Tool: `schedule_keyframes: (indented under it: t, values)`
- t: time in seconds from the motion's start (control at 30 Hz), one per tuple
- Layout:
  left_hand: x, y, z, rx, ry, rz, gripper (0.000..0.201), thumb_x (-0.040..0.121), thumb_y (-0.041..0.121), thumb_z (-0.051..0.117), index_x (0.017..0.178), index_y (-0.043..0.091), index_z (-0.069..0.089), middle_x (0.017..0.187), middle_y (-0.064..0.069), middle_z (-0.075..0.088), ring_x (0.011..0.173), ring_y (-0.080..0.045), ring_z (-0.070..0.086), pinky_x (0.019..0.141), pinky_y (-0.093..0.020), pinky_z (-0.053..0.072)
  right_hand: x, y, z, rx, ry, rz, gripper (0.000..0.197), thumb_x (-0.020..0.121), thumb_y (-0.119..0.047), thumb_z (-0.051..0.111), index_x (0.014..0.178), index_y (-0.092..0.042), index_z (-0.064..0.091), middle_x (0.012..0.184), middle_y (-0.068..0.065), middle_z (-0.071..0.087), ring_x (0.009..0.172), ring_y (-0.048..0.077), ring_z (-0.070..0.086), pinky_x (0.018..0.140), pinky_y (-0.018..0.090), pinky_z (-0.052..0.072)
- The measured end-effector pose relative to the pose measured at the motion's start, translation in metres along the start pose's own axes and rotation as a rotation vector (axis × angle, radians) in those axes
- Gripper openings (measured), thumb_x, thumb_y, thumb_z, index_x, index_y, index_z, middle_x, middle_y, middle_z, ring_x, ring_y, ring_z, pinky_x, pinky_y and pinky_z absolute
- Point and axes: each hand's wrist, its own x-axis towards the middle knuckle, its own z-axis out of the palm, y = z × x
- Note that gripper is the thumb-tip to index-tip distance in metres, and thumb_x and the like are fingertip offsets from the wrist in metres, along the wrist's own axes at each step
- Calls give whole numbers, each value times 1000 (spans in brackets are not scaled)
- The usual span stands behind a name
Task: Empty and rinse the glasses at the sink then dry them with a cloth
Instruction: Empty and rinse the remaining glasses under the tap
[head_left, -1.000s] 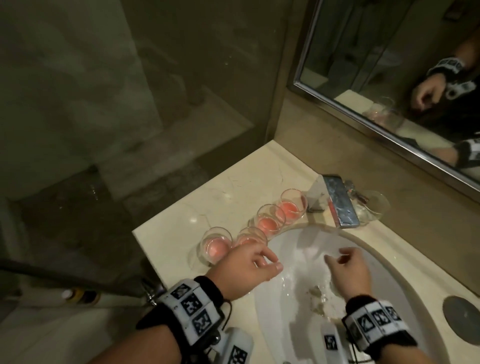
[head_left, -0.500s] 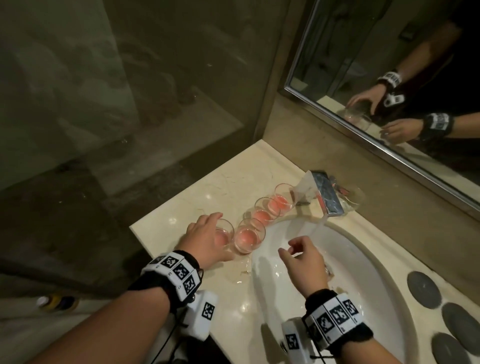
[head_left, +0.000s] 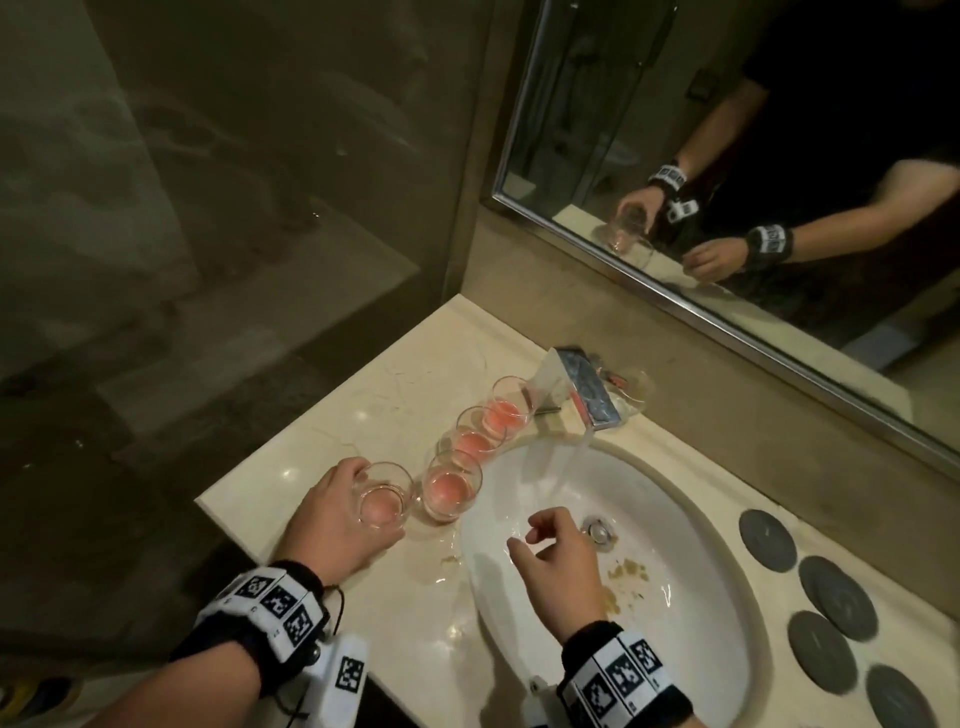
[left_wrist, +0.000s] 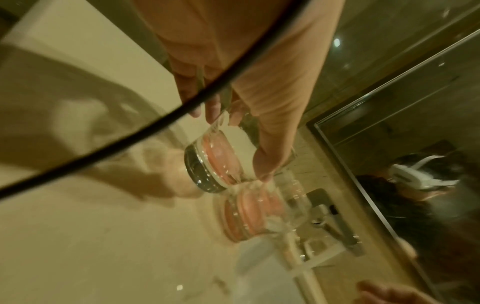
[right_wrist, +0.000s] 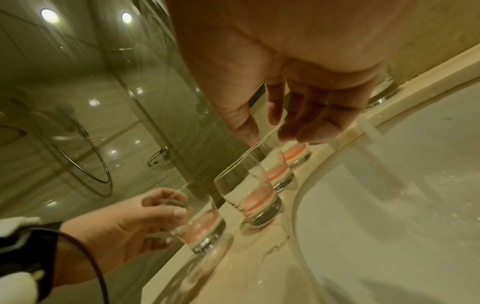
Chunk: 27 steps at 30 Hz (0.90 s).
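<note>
Several clear glasses with pink liquid stand in a row on the cream counter (head_left: 291, 457) along the left rim of the white sink (head_left: 691, 639). My left hand (head_left: 332, 519) grips the nearest glass (head_left: 382, 499) (left_wrist: 213, 164) (right_wrist: 200, 230), lifted slightly off the counter and tilted. Beside it stands the second glass (head_left: 449, 486) (right_wrist: 252, 195), then a third glass (head_left: 470, 439) and a fourth glass (head_left: 506, 408). My right hand (head_left: 556, 561) (right_wrist: 285, 123) hovers over the sink with loosely curled fingers, holding nothing. Water runs from the chrome tap (head_left: 587, 389).
An empty glass (head_left: 631, 387) stands behind the tap. Several dark round coasters (head_left: 826, 603) lie on the counter right of the sink. Brown residue (head_left: 628, 569) lies in the basin near the drain (head_left: 600, 530). A mirror (head_left: 727, 156) lines the back wall; a glass shower wall stands left.
My left hand moved left from over the second glass, closed round the nearest glass and began lifting it. My right hand drew back toward the sink's front.
</note>
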Motion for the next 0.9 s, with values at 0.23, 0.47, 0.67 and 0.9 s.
schedule_keyframes:
  t: [0.23,0.47,0.67,0.9]
  values:
    - [-35,65,-18,-89,-4,272,80,57,39,90,122,35,45,115,16,52,100,-5,55,82,-20,45,-3,-1,-12,107,-68,-31,30,78,-19,74,99,-30,54,97,-10,60,61,3,51,64,24,47]
    - [-26,124,39,-126,-159,370,84,55,52,82,127,38,42,116,20,52,105,-2,53,90,-22,48,7,10,-45,208,-158,-65,64,70,-22,80,121,-39,44,123,-20,52,100,5,58,77,30,54]
    - [-5,152,120,-305,-256,194,73,51,47,84,112,36,46,106,14,55,89,-5,59,79,-24,52,32,39,-69,260,-137,-6,71,67,-24,84,127,-29,45,116,-12,64,102,-6,60,79,20,52]
    - [23,161,187,-428,-274,-37,75,60,33,85,124,27,47,107,10,59,92,-7,64,81,-24,55,82,78,-71,279,-140,50,56,73,-2,77,117,-22,49,107,-4,66,88,-3,65,70,15,51]
